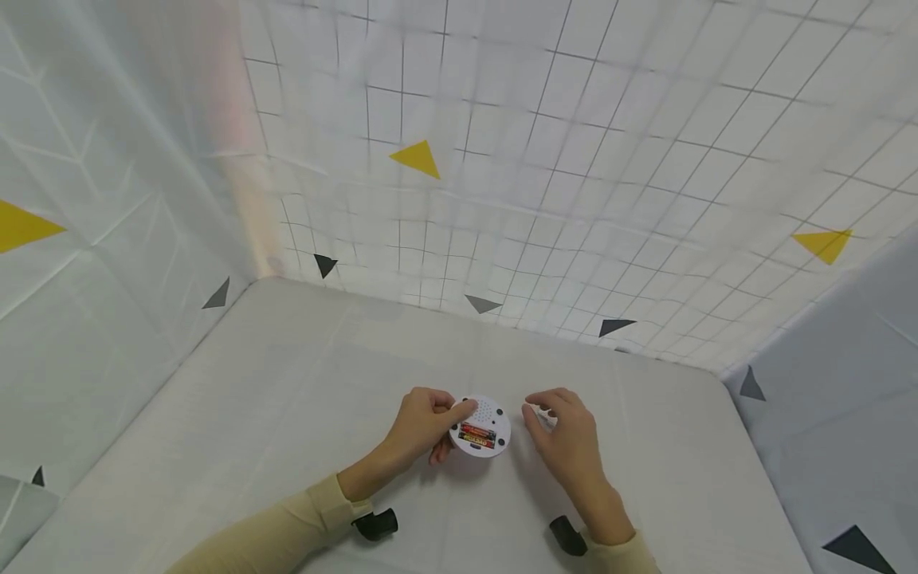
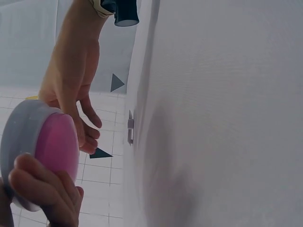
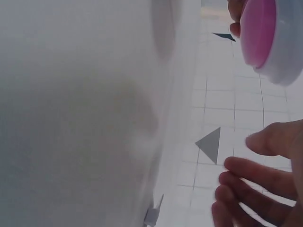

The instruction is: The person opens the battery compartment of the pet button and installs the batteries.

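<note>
Gripping round pink-white device [image 1: 489,416], red batteries [image 1: 476,436] showing: left fingers [image 1: 440,454]; right fingers [image 3: 258,176] parted.

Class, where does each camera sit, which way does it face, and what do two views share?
Head: on the head, facing forward and down at the round device; both sleeves, left hand and right hand show.
Left wrist: worn there, facing the device's pink side; both hands show.
Right wrist: worn there, facing the right hand; the left hand partly shows.
Both wrist views share the pink side.

rt hand [image 3: 279,182] cut off, rt wrist cam's rt edge.
</note>
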Available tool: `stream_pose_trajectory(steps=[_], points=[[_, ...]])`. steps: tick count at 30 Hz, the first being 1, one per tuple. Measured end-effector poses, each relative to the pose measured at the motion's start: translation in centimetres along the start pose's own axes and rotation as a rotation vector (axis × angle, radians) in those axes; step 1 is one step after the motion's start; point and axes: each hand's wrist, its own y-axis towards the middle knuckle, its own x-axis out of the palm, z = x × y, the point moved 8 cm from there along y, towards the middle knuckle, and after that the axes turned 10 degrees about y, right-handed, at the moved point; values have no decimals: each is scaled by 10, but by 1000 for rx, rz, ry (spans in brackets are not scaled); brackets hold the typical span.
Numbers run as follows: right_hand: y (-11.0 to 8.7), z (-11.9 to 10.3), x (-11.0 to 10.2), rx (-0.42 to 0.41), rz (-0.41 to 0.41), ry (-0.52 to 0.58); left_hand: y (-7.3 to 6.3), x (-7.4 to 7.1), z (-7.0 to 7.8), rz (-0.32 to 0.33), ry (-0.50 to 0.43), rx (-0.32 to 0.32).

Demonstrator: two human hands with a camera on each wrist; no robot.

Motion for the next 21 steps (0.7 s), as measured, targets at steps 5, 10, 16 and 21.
stream_pose_trajectory(steps=[5, 10, 16, 21], points=[[-1, 22, 7, 179, -154, -55, 0, 0, 0, -2, 3, 1], [-4, 34, 15, 287, -305, -87, -1, 1, 0, -9, 1, -5], [-6, 34, 19, 270, -350, -137, 0, 1, 0, -6, 2, -3], [-5, 38, 17, 255, -320, -146, 0, 1, 0, -6, 11, 5]])
